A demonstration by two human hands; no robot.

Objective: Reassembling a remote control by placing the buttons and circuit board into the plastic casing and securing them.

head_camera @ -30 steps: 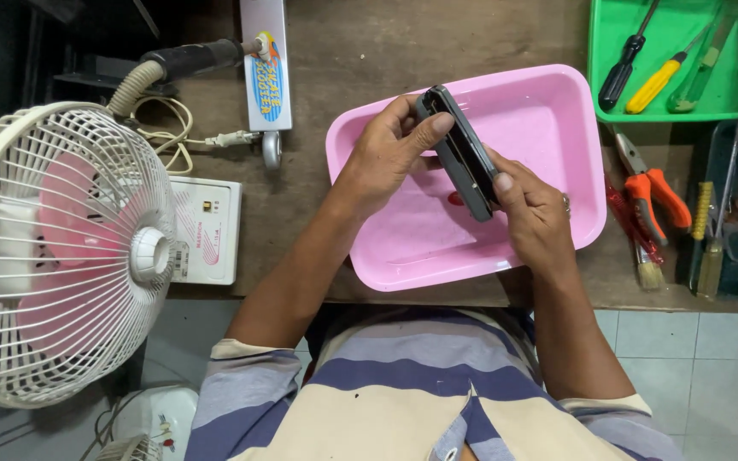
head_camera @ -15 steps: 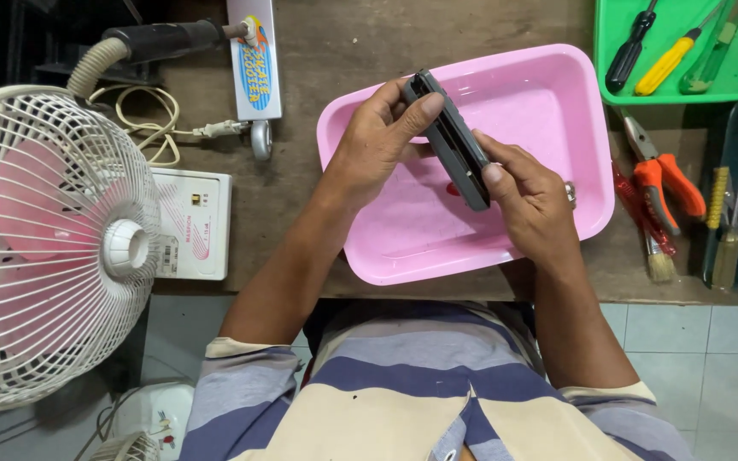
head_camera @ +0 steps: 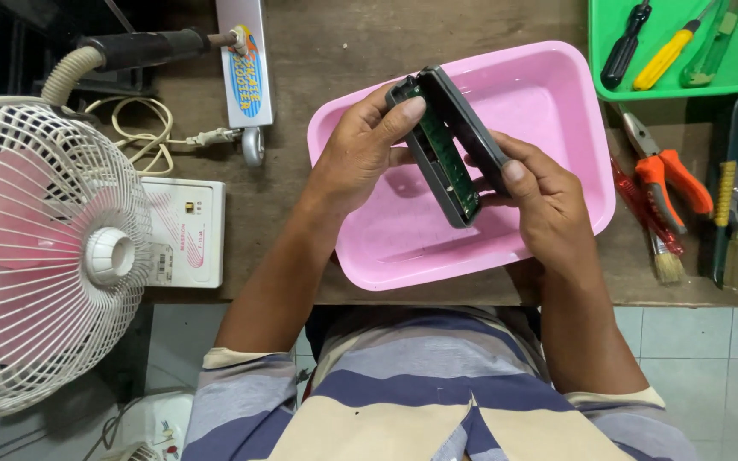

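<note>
Over the pink tray (head_camera: 557,248) on the worktop (head_camera: 335,51), my left hand (head_camera: 360,154) and right hand (head_camera: 548,201) each have a closed grip on the grey device (head_camera: 450,145). Its casing is parted, green board showing; whether fully separated, I can't tell.

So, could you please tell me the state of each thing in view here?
Grey device case: prised partly open, green circuit board exposed, held in both hands.
Left hand: grip closed on the case.
Right hand: grip closed on the case.
Pink tray: on the table, under the hands.
Fan: blades look still.
Orange pliers: lying closed.
</note>
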